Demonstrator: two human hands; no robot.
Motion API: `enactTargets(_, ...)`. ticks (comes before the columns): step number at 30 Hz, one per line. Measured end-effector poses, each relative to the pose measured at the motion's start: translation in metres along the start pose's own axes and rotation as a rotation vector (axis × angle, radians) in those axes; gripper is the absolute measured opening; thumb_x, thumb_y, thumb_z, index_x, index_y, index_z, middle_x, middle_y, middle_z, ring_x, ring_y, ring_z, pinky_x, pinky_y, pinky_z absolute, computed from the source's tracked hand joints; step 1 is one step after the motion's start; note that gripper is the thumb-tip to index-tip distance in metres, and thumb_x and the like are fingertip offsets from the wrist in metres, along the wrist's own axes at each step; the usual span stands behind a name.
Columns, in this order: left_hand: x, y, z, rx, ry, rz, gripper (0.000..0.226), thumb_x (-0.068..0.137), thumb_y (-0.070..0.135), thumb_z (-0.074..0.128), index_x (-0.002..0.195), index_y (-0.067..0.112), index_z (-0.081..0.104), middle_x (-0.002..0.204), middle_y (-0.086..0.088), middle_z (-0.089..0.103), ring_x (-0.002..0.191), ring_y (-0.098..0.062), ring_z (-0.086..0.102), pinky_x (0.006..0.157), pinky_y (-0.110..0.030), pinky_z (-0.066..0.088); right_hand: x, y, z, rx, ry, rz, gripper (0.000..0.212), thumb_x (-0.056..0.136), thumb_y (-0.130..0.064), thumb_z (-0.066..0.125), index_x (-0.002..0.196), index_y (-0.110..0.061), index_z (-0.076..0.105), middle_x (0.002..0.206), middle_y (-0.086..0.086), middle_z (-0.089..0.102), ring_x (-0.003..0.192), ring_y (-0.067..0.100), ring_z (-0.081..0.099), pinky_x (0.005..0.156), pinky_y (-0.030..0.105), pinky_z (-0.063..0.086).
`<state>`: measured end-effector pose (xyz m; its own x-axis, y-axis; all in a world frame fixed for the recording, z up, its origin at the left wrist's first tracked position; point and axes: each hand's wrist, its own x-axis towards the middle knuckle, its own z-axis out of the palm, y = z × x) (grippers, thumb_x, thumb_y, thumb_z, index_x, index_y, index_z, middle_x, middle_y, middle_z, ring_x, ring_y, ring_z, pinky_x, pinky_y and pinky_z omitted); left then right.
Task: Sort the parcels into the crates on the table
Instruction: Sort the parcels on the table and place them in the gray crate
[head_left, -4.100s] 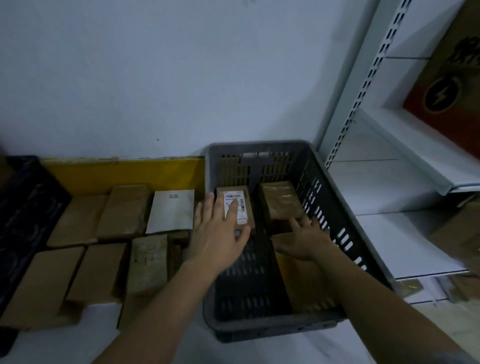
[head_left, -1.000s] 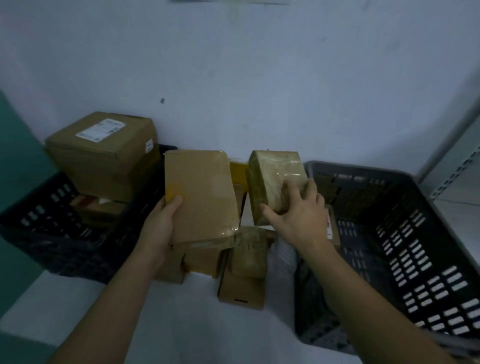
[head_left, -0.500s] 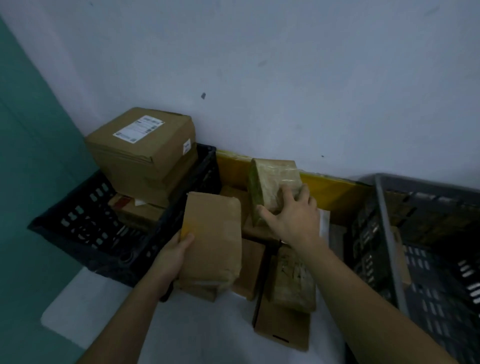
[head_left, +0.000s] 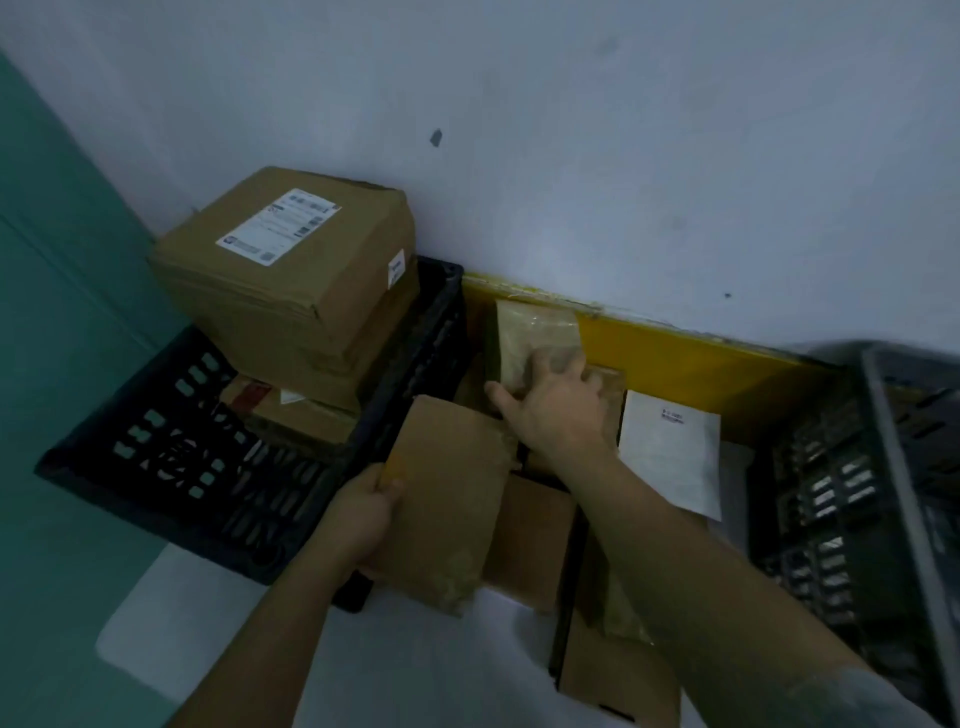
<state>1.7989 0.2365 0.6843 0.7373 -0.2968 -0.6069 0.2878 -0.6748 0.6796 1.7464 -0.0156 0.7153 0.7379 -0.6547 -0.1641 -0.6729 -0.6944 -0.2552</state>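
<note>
My left hand grips a flat brown parcel by its left edge, just right of the black crate. My right hand holds a smaller tape-wrapped parcel upright, close to the yellow strip at the wall. The black crate on the left carries a large cardboard box with a white label, stacked on other boxes. A grey crate stands at the right edge. Several brown parcels and a white envelope lie on the white table between the crates.
A pale wall rises right behind the crates. A teal surface fills the left side. The white table top shows in front of the black crate. My right forearm crosses over the parcels at the lower right.
The view has swung left from the grey crate toward the black one. Both hands have lowered their parcels, the left one close to the black crate's right wall.
</note>
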Motion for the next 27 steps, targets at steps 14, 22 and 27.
enactTargets(14, 0.004, -0.011, 0.033, 0.732, 0.157, 0.547, 0.071, 0.108, 0.059, 0.041, 0.166, 0.022, 0.027, 0.178, -0.012, -0.004, 0.16, -0.038, 0.014, 0.121, -0.048, 0.035, 0.015, -0.071, 0.038, -0.043, -0.23, 0.097, 0.087, 0.105, -0.076, 0.028, 0.17, -0.019, 0.022, 0.178, 0.022, -0.006, 0.159, 0.052, 0.013, 0.119, 0.059, 0.036)
enactTargets(22, 0.006, -0.013, 0.038, 0.999, 0.196, 0.665, 0.102, 0.095, 0.086, 0.018, 0.17, 0.016, 0.021, 0.179, -0.013, 0.002, 0.164, -0.034, -0.012, 0.131, -0.057, 0.005, 0.014, -0.048, 0.041, -0.092, -0.261, 0.046, 0.1, 0.091, -0.093, 0.003, 0.173, -0.035, 0.008, 0.18, 0.013, -0.015, 0.164, 0.045, -0.008, 0.128, 0.07, 0.006)
enactTargets(27, 0.005, -0.008, 0.037, 1.054, 0.206, 0.725, 0.097, 0.097, 0.081, 0.018, 0.169, 0.015, 0.026, 0.178, -0.017, 0.007, 0.164, -0.036, -0.008, 0.13, -0.059, 0.002, 0.006, -0.034, 0.028, -0.161, -0.215, -0.009, 0.096, 0.093, -0.091, 0.0, 0.173, -0.037, 0.004, 0.18, 0.009, -0.015, 0.165, 0.043, -0.012, 0.128, 0.071, 0.002)
